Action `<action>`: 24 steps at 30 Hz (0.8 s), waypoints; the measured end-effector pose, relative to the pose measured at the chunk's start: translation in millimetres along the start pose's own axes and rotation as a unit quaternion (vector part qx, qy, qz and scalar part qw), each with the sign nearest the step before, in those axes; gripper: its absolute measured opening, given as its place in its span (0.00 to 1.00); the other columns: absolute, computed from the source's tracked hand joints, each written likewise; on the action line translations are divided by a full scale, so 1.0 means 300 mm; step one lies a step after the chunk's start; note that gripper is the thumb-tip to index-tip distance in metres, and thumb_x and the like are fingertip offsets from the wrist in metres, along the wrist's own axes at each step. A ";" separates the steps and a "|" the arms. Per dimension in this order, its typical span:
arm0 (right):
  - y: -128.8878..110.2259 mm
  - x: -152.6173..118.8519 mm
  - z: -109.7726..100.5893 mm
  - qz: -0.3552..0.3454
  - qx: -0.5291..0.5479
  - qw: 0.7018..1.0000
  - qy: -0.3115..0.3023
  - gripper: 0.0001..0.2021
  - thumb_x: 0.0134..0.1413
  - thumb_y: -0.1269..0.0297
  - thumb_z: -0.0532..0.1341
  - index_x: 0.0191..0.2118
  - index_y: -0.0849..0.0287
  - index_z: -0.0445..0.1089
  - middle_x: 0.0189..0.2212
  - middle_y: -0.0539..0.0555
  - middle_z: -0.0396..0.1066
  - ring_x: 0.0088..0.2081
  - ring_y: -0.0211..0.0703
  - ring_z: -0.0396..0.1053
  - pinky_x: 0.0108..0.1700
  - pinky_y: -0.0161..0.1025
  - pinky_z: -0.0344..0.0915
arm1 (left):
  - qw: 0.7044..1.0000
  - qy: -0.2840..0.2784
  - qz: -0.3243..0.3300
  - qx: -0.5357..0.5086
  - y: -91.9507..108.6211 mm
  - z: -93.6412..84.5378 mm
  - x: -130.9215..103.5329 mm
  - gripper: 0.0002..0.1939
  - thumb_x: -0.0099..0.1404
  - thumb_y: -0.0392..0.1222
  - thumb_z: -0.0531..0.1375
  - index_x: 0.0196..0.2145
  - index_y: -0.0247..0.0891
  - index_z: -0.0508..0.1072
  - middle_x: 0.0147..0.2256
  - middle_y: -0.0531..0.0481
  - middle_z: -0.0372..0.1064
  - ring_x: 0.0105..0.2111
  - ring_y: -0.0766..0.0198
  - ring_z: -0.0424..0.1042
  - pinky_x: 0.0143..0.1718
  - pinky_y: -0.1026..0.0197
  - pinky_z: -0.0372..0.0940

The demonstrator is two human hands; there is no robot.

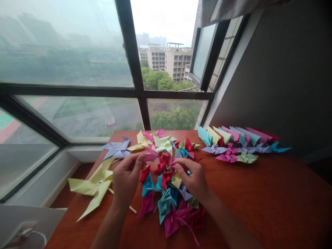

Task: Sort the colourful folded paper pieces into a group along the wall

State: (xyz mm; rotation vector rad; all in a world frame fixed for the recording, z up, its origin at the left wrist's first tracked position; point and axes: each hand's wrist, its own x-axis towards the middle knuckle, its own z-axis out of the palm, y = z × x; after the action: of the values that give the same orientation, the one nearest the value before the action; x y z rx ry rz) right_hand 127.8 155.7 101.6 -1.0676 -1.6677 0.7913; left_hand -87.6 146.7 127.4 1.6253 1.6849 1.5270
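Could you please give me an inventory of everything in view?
Pinwheels: at least four, yellow, lavender, pink, pale green, table's left and back
Paper pile: many folded pieces, mixed colours, centre
Pink paper: one, left fingertips
Folded-paper group: many, mixed colours, back right
Table: one, reddish-brown, below
Window: one, dark-framed, behind; buildings, trees outside
Curtain: one, grey, top
Socket, cable: one each, white, lower left
Left hand, right hand: bare, over pile

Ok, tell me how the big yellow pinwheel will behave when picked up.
The pinwheel looks like thin folded paper, so probably light and easily creased. Its blades meet at a small pin, so they may turn if nudged. One tip seems to overhang the table, so it might catch.
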 end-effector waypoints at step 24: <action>0.034 0.000 -0.056 0.120 0.190 0.974 -0.023 0.23 0.63 0.43 0.57 0.47 0.59 0.74 0.27 0.51 0.70 0.26 0.38 0.66 0.25 0.32 0.62 | 0.976 -0.083 0.201 -0.025 0.051 0.083 -0.095 0.09 0.69 0.36 0.59 0.34 0.42 0.79 0.42 0.43 0.77 0.40 0.58 0.78 0.38 0.61 0.75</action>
State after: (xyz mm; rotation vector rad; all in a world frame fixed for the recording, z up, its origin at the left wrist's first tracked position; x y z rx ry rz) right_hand 146.6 160.0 98.1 -0.9916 -1.3648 1.2447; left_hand -51.4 129.5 119.6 2.0957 1.2725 1.5357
